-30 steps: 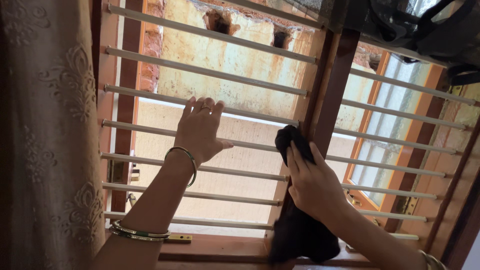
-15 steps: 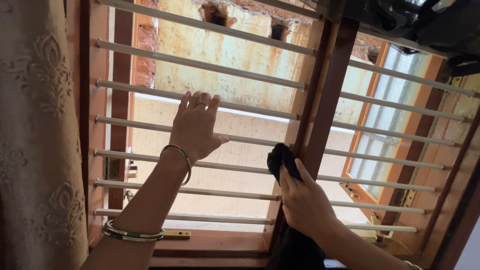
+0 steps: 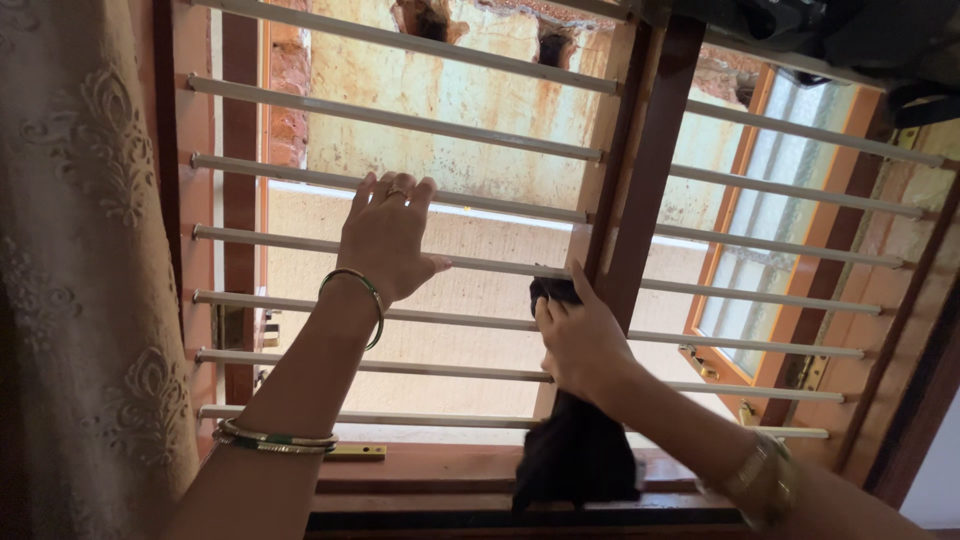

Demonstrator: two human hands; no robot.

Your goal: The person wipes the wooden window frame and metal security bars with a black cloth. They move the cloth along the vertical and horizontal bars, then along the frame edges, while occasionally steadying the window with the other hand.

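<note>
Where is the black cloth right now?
In the head view, the black cloth hangs low and right of centre, pressed by the right hand against the brown wooden post between the white window bars.

The black cloth (image 3: pixel 575 455) is mostly covered up top by the right hand (image 3: pixel 582 340), so the grip's fingertips vanish behind the fabric. Both forearms run off the bottom edge. At the left, the lace curtain (image 3: pixel 80 270) is cropped. Upper right, a dark bundle (image 3: pixel 850 40) is too shadowed to identify.
</note>
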